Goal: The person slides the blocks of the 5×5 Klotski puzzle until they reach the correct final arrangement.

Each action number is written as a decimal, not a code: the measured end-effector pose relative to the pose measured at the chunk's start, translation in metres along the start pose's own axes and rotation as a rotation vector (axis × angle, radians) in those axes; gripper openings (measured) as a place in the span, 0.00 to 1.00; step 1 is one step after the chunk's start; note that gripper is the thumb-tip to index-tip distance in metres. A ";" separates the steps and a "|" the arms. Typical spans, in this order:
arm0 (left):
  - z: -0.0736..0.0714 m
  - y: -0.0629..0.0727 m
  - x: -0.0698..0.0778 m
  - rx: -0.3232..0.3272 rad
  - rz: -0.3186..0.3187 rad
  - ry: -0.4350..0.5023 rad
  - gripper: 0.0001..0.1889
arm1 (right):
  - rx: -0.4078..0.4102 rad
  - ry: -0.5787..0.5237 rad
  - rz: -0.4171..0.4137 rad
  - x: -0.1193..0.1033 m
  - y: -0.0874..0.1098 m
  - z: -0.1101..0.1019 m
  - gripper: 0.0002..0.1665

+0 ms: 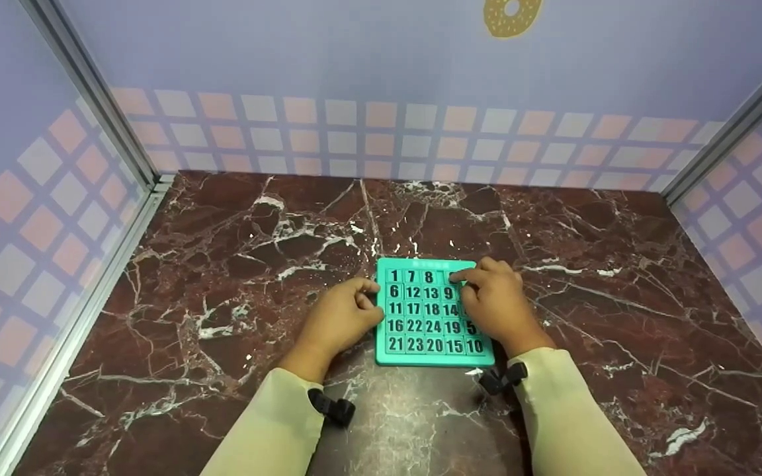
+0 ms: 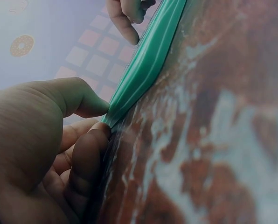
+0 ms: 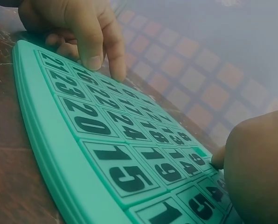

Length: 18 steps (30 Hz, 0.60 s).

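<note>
Head view: sliding number puzzle (image 1: 432, 309) pinched at its left rim

It lies mid-desk (image 1: 619, 297), apart from the far edge. The left hand (image 1: 343, 311) grips the rim; the right hand's (image 1: 499, 301) grip is loosely bent, index finger on the tiles (image 1: 414, 326). Probably light, stiff, smooth plastic; its side rims seem the best hold.

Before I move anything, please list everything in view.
Wall panels: 3, lilac with pink-white squares, back and sides
Donut picture: at least 1, tan, back panel
Metal strips: several, grey, panel corners
Table: 1, dark red, white-veined, between panels
Number board: 1, teal, on the table
Number tiles: many, teal with black digits, in board, some hidden
Wrist devices: 2, black, wrists
Sleeves: 2, pale yellow, forearms
Left hand: 1, bare, at the board's left edge
Right hand: 1, bare, over the board's upper right
</note>
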<state>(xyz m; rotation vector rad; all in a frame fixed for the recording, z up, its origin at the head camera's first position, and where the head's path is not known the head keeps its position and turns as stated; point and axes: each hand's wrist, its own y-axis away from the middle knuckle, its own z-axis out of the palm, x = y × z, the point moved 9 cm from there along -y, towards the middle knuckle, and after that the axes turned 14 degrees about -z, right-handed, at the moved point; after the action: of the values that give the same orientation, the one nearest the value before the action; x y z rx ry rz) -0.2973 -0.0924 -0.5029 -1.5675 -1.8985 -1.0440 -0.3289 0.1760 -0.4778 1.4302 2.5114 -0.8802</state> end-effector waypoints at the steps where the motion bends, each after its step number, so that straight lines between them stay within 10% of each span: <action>1: 0.000 0.000 0.000 -0.001 -0.002 0.000 0.23 | -0.003 -0.001 -0.005 -0.001 0.000 0.001 0.21; 18: 0.001 0.000 0.001 -0.010 0.004 0.012 0.22 | -0.064 -0.019 -0.031 -0.008 -0.002 0.005 0.22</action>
<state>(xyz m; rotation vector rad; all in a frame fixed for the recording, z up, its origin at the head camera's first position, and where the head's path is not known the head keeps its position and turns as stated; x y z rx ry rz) -0.2977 -0.0911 -0.5031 -1.5656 -1.8846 -1.0604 -0.3268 0.1661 -0.4780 1.3602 2.5304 -0.8066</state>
